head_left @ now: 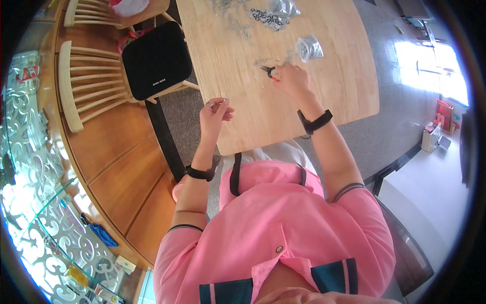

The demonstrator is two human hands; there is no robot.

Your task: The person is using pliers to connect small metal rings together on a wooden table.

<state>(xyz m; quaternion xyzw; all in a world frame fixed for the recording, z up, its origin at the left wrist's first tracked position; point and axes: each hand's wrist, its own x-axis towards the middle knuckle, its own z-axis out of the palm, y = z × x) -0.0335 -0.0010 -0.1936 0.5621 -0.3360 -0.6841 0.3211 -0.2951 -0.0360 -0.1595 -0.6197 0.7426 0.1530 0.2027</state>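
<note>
My right hand (293,81) is wrapped round a small pair of pliers (269,71) with dark jaws and a bit of red and yellow on the handle. The jaws point left, just above the wooden table (243,119). Over the table's left edge, my left hand (216,112) is closed in a pinch, and a tiny shiny bit shows at the fingertips, too small to name. Small loose silvery pieces (289,54) lie beyond the pliers. A clear plastic bag (309,48) with silvery contents rests past my right hand.
Farther up the table are a heap of dark ring-like pieces (270,19), another clear bag (284,7) and scattered thin silvery pieces (230,7). A wooden chair (76,86) with a black cushion (158,61) stands close to the table's left side.
</note>
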